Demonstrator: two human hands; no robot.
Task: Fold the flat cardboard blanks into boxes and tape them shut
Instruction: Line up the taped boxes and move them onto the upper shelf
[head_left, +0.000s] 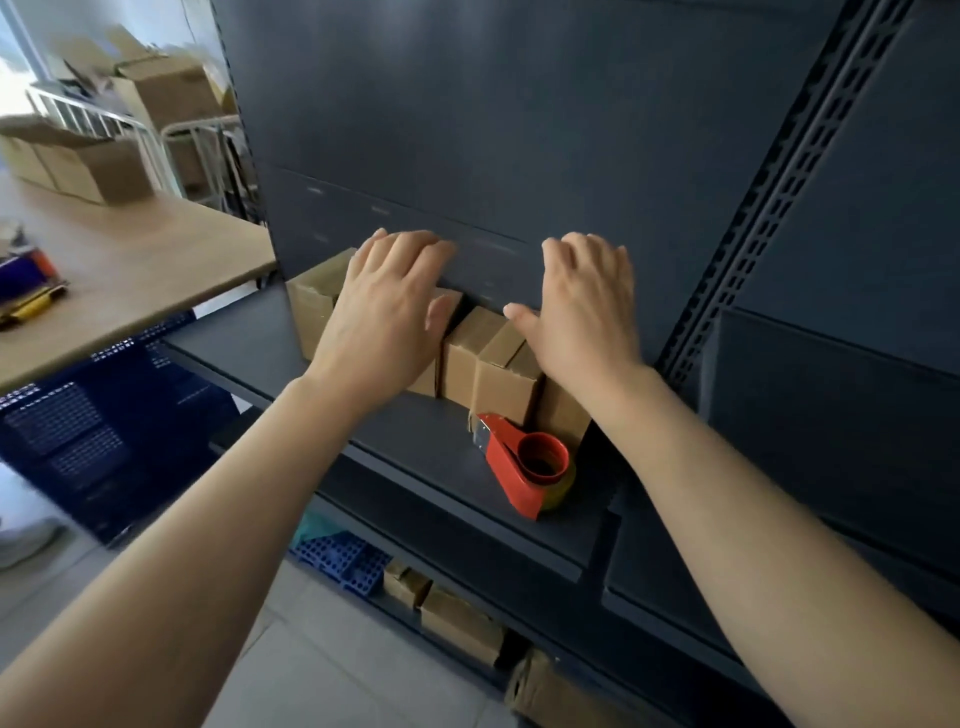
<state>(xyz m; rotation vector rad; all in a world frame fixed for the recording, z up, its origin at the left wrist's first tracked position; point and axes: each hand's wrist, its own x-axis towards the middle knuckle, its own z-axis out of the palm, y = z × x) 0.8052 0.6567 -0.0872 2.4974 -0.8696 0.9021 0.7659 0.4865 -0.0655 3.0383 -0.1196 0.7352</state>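
Cardboard boxes (498, 374) line a grey shelf (426, 447), left hand (384, 312) and right hand (587, 306) flat atop them (red tape dispenser (524, 467) beside).

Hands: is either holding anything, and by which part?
Nothing is gripped: the left hand and right hand lie flat on the boxes; the dispenser lies untouched.

Hands: two, left hand (384, 312) and right hand (587, 306). Small boxes (506, 379) on the shelf (415, 441): at least four, partly covered. Tape dispenser (524, 467): one. Lower boxes (460, 626): three visible. Wooden table (130, 260): one.
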